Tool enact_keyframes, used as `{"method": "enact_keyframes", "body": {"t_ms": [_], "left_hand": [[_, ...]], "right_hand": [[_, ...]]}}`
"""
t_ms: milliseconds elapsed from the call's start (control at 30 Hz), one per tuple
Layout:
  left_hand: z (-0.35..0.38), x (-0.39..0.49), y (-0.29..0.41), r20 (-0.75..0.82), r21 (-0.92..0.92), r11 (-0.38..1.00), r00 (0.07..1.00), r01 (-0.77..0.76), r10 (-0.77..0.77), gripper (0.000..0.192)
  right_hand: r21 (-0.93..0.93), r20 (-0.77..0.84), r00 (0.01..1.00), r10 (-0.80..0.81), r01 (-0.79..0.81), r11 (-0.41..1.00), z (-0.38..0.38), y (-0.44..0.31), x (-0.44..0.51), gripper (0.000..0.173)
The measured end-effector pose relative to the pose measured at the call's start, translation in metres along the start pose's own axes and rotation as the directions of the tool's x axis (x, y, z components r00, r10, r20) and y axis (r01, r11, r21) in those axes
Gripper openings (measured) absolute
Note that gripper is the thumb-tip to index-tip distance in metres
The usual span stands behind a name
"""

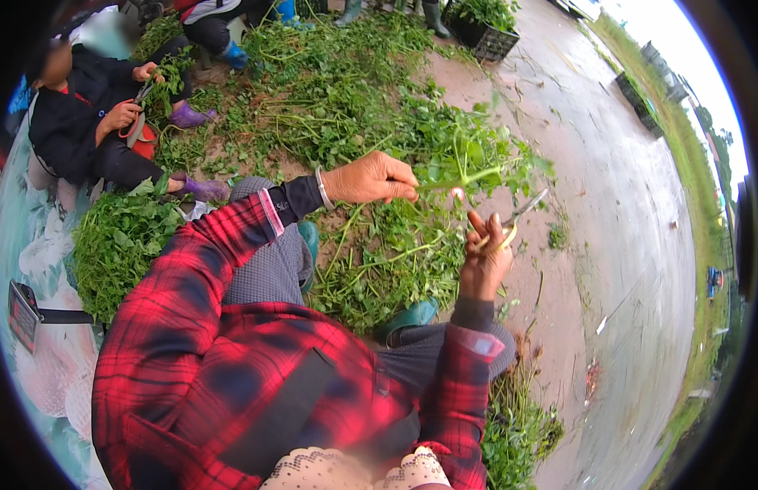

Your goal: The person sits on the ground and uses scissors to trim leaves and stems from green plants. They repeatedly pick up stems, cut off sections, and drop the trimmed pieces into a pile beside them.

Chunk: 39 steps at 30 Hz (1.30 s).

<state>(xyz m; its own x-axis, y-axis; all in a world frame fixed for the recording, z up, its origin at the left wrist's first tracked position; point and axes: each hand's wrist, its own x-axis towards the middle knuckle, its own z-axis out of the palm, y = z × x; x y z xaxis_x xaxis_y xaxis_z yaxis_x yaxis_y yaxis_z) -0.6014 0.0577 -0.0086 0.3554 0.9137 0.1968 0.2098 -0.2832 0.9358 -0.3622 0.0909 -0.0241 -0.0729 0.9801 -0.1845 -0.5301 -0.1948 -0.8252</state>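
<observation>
Pinched in my left hand (374,179) is the stem of a leafy green plant (470,179), held out to the right over the heap. My right hand (490,254) holds a pair of scissors (518,215) by yellowish handles, the blades pointing up and to the right, just below the held stem. Whether the blades are apart I cannot tell. Under both hands a wide heap of cut green stems and leaves (385,263) covers the ground between my green shoes (415,315).
A co-worker in dark clothes (72,122) sits at the upper left with red-handled scissors and greens. A bundle of greens (131,242) lies to my left, another (516,435) at lower right. A black crate of greens (492,40) stands at the top.
</observation>
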Motion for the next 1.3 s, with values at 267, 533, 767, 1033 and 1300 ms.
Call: {"method": "enact_keyframes", "body": {"t_ms": [267, 533, 767, 1033, 1300], "left_hand": [[0.039, -0.018, -0.015, 0.173, 0.757, 0.615, 0.976, -0.218, 0.133, 0.024], [0.074, -0.064, -0.040, -0.313, 0.258, 0.943, 0.941, 0.211, -0.125, 0.019], [0.108, -0.039, -0.078, 0.262, -0.941, 0.002, 0.733, 0.338, -0.628, 0.034], [0.086, -0.001, -0.076, -0.147, -0.824, 0.521, 0.805, 0.222, -0.575, 0.016], [0.049, -0.003, -0.090, -0.475, -0.479, 0.857, 0.766, 0.188, -0.433, 0.012]], "right_hand": [[0.279, -0.072, 0.971, 0.230, -0.202, 0.939, -0.046, 0.054, 0.018, 0.014], [0.219, -0.124, 0.980, 0.156, -0.126, 0.968, -0.087, 0.055, 0.030, 0.014], [0.081, -0.067, 0.997, -0.045, 0.050, 0.995, -0.067, 0.034, 0.019, 0.013], [-0.145, -0.067, 0.975, -0.213, 0.201, 0.969, -0.055, 0.020, -0.003, 0.019], [0.220, -0.191, 0.904, 0.383, -0.341, 0.914, -0.075, 0.085, -0.061, 0.013]]}}
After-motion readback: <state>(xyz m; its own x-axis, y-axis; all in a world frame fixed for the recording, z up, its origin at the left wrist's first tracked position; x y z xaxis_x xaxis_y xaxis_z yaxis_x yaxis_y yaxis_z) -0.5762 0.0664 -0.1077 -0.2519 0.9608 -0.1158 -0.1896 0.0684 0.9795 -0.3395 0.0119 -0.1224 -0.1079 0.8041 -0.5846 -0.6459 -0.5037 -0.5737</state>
